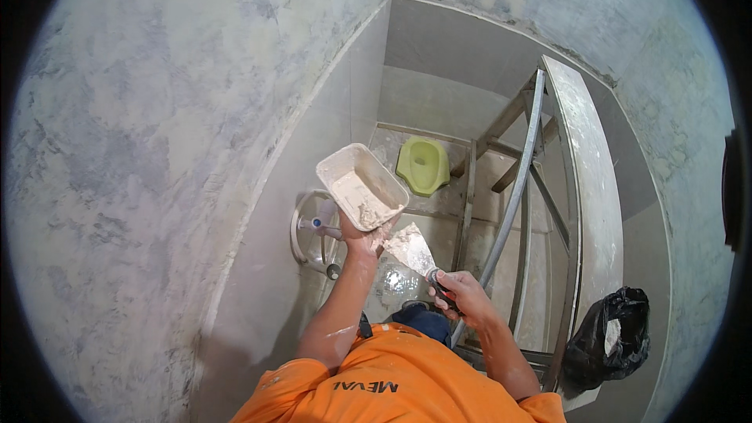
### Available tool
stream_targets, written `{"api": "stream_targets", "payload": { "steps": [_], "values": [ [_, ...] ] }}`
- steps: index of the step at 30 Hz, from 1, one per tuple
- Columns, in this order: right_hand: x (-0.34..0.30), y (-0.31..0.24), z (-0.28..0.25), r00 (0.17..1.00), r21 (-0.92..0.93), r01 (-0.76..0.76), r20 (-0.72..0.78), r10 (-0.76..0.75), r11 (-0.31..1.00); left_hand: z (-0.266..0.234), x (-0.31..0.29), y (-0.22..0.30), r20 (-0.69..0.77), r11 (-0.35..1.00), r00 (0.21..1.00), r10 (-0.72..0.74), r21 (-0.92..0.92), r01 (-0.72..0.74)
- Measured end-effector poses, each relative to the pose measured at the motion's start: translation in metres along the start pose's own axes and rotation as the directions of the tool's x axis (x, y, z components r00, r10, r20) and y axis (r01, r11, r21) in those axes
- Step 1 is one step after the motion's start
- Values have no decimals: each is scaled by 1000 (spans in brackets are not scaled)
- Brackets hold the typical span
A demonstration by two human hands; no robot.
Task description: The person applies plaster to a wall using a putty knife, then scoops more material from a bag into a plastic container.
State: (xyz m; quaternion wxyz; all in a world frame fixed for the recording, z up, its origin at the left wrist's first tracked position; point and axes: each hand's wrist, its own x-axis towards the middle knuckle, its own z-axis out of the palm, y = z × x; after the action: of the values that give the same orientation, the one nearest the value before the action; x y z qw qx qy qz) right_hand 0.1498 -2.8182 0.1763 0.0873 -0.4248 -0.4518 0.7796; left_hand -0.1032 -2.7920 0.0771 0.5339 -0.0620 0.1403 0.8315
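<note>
My left hand (362,236) grips a white rectangular tray (342,159) from underneath, raised in front of me; pale putty (362,197) lies in it. My right hand (461,294) is closed on the dark handle of a broad putty knife (410,248), whose smeared blade points up and left, almost touching the tray's near corner. Both forearms come up from my orange shirt (392,380) at the lower edge.
A patchy grey plastered wall (157,149) fills the left, a second wall (689,141) the right. Below stand a metal scaffold frame (517,196) with a plank (591,188), a green squat toilet pan (423,164), a white pipe fitting (313,227) and a black bag (615,337).
</note>
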Motion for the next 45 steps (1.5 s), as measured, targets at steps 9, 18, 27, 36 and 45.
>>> {"api": "stream_targets", "payload": {
  "steps": [9,18,27,36,45],
  "values": [
    [24,-18,18,439,-789,582,101,-893,197,24,-35,0,137,992,989,-47,-113,63],
    [10,10,48,406,-877,462,73,-911,136,32,-58,-12,61,984,998,26,-177,-15],
    [3,46,27,449,-848,491,49,-892,201,44,-51,-25,64,997,996,61,-59,-57],
    [-26,12,0,582,-626,543,-200,-788,560,41,-40,-34,175,982,979,102,-175,-72],
    [32,14,-34,918,277,361,65,-392,891,46,-69,-65,172,965,979,-108,-219,145]
  ]
}}
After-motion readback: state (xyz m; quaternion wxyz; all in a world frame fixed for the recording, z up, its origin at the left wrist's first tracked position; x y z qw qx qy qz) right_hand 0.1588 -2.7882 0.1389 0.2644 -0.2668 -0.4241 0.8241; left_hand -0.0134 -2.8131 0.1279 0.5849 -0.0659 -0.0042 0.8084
